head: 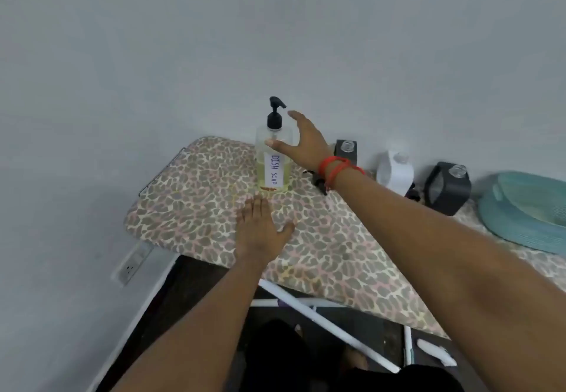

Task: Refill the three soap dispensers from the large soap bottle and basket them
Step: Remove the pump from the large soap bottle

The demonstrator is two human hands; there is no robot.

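Note:
A tall clear soap bottle (273, 159) with a black pump and a "DISH SOAP" label stands upright near the far end of a leopard-print ironing board (214, 208). It holds yellow liquid in its lower part. My right hand (301, 140) is spread open beside the bottle's upper part, thumb in front of it, fingers straight. My left hand (260, 226) lies flat on the board just in front of the bottle. Three small dispensers stand to the right: a dark one (346, 149), a white one (395, 172) and a black one (448, 188). A teal basket (526, 208) sits at the far right.
A grey wall rises right behind the board. A wall socket (131, 264) is low on the left. White board legs (324, 324) and a dark floor show below the near edge. A small black piece (320, 182) lies by my right wrist.

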